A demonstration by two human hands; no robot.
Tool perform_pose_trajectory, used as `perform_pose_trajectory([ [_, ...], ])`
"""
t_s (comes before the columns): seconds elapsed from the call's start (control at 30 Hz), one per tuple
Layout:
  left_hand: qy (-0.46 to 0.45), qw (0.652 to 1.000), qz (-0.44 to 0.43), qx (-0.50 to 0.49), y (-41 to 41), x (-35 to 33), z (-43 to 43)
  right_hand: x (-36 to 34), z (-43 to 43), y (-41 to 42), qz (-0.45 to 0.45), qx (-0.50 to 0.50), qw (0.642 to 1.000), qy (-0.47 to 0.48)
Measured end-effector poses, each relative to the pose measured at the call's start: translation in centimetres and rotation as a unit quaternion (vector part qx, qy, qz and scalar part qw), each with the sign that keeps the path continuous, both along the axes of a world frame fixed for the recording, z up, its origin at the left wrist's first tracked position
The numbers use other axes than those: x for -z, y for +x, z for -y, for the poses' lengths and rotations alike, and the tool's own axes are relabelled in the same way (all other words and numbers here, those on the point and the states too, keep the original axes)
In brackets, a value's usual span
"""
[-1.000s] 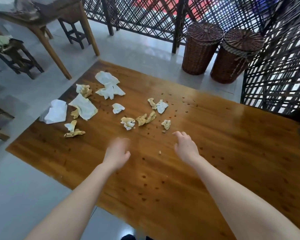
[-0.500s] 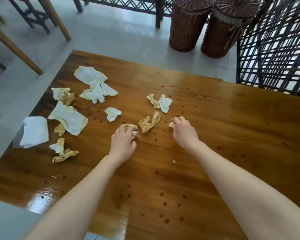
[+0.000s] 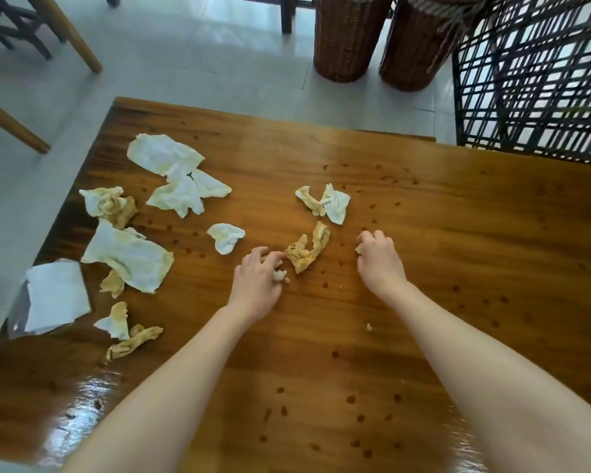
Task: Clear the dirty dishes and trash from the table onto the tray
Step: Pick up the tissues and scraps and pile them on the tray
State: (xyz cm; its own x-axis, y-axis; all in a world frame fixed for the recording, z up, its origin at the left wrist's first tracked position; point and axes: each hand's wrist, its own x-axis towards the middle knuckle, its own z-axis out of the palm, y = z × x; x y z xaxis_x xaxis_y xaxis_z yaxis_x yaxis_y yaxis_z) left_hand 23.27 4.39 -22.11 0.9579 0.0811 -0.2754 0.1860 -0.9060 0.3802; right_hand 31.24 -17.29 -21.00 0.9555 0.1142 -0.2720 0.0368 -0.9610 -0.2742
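Soiled napkins (image 3: 130, 257) litter the left and middle of the table (image 3: 458, 250), with no tray in view. The left hand (image 3: 253, 285) curls round a small wad (image 3: 279, 276), fingertips touching a stained twist (image 3: 306, 250). The right hand (image 3: 379, 261) pinches a scrap (image 3: 358, 249) nearby. The sound approach, likely: gather neighbouring pieces into each fist before lifting, gently, since greasy paper tears.

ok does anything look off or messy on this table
Yes: crumpled white and yellow-stained paper napkins litter the left half of the glossy brown wooden table, small dark spots speckle it, and a flat white paper sheet overhangs its left edge.
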Motion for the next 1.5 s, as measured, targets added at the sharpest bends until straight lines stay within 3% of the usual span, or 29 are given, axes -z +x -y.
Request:
perform_pose_trajectory([
  [0.6,-0.037,0.999,0.029,-0.019,0.7,-2.5,-2.8,-2.9,-4.6,0.5,0.027,-0.045,0.997,0.056],
  [0.77,-0.042,0.998,0.045,-0.028,1.2,-3.1,-3.8,-2.1,-7.5,0.0,-0.008,-0.080,0.995,0.062],
  [0.97,-0.054,0.995,0.072,-0.042,1.1,-3.0,-4.7,0.0,-9.0,-1.1,-0.088,-0.093,0.992,-0.017],
  [1.5,-0.084,0.994,0.060,-0.027,2.8,-2.3,-4.8,0.1,-8.2,-0.2,0.025,-0.072,0.995,0.064],
])
